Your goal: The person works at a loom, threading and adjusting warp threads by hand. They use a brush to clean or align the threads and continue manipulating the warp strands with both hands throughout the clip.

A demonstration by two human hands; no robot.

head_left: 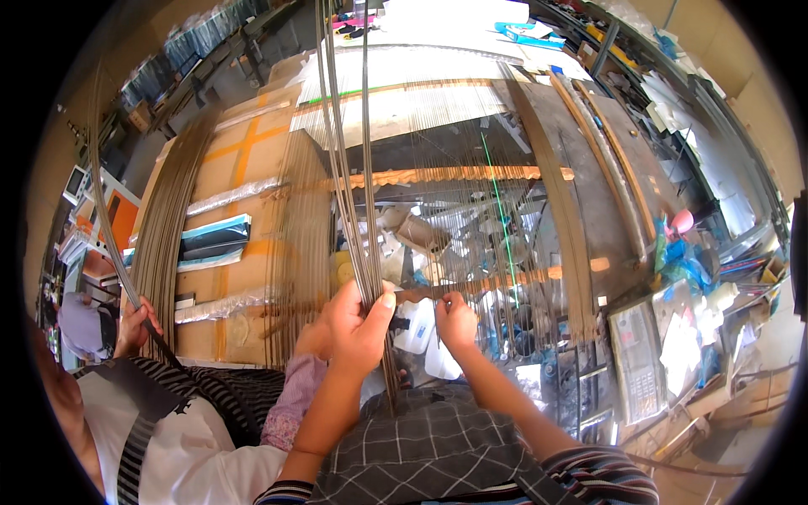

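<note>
My left hand is closed around a bundle of long, thin brown-grey strands, with the thumb pressed on top. Upward from my grip the bundle fans into several narrow groups; below it, loose ends hang toward my dark checked apron. To the right, my right hand is a closed fist with a small dark tip at its fingers; what it holds is too small to name. Beside my left hand is a co-worker's hand, partly hidden. That person's other hand grips another strand bundle.
More strands hang over a cardboard-covered table at left, and a thick band runs down the right. Wooden bars cross beneath thin strands. A cluttered shelf stands far right. A worn keypad device lies lower right.
</note>
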